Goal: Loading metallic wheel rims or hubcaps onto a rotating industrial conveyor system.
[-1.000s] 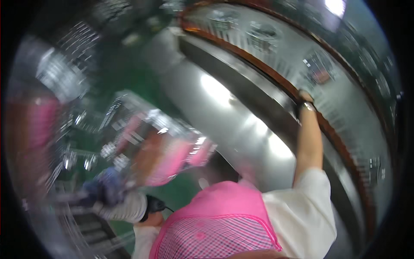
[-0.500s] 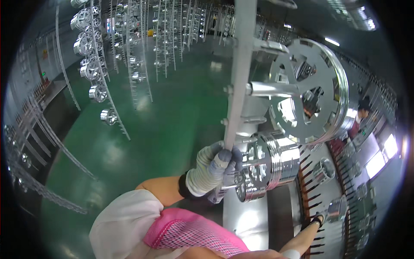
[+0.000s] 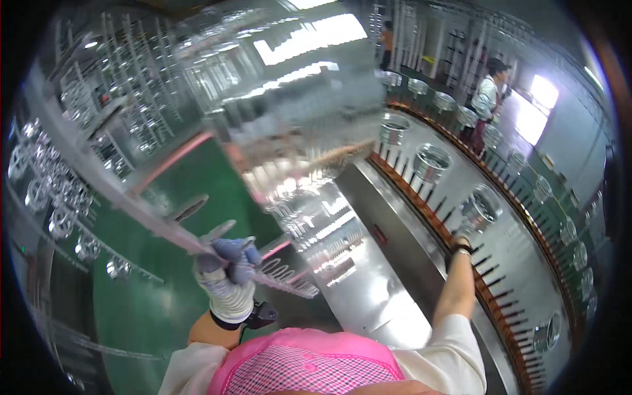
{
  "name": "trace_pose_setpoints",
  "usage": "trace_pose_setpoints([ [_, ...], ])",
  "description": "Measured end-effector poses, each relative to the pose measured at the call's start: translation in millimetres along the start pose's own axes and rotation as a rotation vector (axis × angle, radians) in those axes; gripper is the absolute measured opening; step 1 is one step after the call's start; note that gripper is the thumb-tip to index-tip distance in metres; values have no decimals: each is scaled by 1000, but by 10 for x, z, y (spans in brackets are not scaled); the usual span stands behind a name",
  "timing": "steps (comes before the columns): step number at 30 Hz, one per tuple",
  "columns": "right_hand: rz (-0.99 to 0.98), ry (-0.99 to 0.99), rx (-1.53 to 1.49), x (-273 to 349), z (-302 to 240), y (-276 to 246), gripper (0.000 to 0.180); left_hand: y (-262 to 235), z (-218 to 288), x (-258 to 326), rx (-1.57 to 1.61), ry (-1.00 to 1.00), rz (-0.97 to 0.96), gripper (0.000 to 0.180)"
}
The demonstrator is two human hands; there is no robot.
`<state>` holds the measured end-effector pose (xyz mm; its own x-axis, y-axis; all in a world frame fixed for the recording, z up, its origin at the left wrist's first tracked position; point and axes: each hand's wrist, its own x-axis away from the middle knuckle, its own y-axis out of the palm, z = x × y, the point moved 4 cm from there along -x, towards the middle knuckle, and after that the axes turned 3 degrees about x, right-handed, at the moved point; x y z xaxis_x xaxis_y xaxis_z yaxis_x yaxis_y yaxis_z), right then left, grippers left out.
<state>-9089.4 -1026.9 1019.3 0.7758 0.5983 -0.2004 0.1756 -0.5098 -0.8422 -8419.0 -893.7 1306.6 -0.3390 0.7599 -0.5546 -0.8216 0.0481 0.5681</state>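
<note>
My left hand (image 3: 229, 263), in a pale striped glove with blue-grey fingers, is closed around the lower part of a long metal rack bar (image 3: 148, 220). The bar slants down from the upper left and has flat prongs on its side. My right hand (image 3: 462, 242), with a dark band at the wrist, reaches out to the right. It is closed on the near edge of a shiny chrome wheel rim (image 3: 482, 205), which tilts over the peg conveyor (image 3: 454, 227). The right fingertips are small and partly hidden against the rim.
More chrome rims (image 3: 432, 163) sit along the conveyor, whose upright dark pegs curve across the right. A steel surface (image 3: 375, 263) lies between my arms. Racks of shiny wheels (image 3: 62, 220) hang at left. A person (image 3: 486, 99) stands beyond the conveyor, another (image 3: 387, 45) farther back.
The view has swung right. The rack bar, upright at centre before, now slants at the left with my left hand still on it. My right arm and the rim now show more fully.
</note>
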Motion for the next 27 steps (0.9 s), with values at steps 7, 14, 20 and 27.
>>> trace_pose_setpoints([
  [7,99,433,-1608,457,-602,369,52,-97,-292,-267,10,9,37,36],
  [14,-961,-527,-420,3704,-2307,442,41,-136,-728,-495,219,-173,-204,39],
  [20,-807,-283,-820,4284,-2778,-100,44,203,-879,-363,186,-211,-279,33],
  [27,-1125,375,-1509,4270,-2554,-33,31,471,-966,99,231,-273,-283,42],
])
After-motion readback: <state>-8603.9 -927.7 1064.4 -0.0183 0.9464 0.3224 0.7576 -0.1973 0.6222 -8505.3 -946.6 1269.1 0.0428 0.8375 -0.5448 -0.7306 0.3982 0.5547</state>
